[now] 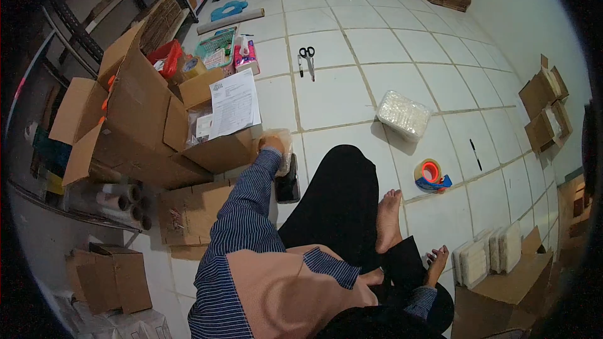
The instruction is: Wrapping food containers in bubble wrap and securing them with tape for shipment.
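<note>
My left hand (271,143) reaches to the edge of an open cardboard box (221,150) and grips a clear plastic packet (285,150); the fingertips are partly hidden by it. A dark smartphone (287,183) lies on the floor just below that packet. Printed sheets (234,103) rest across the box, over small packed items. Over by my folded leg, my right hand (438,260) is held palm up with the fingers loosely apart and nothing in it. A bubble-wrapped parcel (404,115) sits on the tiles before me, with a tape roll in a blue dispenser (431,176) nearer.
Scissors (308,62) and a marker (300,66) lie farther out; a pen (475,154) is at right. White wrapped packs (485,256) stand by a carton (509,287). A tall open carton (136,117), a teal basket (217,49) and metal shelving (70,28) line the left.
</note>
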The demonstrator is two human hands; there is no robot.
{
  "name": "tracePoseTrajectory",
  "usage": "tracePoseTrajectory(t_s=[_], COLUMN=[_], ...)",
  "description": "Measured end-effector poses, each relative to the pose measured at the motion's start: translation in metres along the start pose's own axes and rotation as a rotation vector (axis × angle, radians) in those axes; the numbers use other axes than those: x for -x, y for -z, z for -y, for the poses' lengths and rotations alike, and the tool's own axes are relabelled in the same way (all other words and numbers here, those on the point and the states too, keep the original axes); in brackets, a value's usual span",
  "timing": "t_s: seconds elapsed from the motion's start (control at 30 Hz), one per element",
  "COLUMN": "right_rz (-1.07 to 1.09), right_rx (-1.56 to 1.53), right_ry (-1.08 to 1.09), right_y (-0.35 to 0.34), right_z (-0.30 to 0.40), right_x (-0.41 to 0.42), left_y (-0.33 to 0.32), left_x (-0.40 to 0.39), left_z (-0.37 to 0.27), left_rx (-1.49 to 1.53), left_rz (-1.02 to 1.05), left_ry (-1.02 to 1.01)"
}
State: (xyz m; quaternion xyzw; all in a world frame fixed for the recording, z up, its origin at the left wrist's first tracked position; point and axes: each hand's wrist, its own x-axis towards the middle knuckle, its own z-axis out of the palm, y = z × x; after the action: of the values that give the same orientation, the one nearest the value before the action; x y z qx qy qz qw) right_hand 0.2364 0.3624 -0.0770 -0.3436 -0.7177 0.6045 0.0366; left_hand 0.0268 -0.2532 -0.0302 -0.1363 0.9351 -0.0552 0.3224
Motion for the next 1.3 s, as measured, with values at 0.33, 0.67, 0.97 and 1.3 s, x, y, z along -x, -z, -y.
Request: tracePoseTrajectory(t_s=[0.33, 0.67, 0.97, 1.3], right_rz=[0.022, 0.048, 0.035, 0.037], right_rx=[0.016, 0.036, 0.075, 0.114], right_ry=[0.04, 0.045, 0.047, 0.074], right_y=[-0.002, -0.007, -0.006, -0.008], right_z=[0.001, 0.007, 0.007, 0.008], right_x=[0.003, 0.006, 0.006, 0.009], left_y=[0.009, -0.017, -0.023, -0.014], left_x=[0.014, -0.012, 0.002, 0.016], left_z=[0.003, 0.025, 0.011, 0.009], left_rx=[-0.041, -0.064, -0.008, 0.054], left_rz=[0.019, -0.012, -0.048, -0.104], left_ry=[-0.014, -0.133, -0.079, -0.011])
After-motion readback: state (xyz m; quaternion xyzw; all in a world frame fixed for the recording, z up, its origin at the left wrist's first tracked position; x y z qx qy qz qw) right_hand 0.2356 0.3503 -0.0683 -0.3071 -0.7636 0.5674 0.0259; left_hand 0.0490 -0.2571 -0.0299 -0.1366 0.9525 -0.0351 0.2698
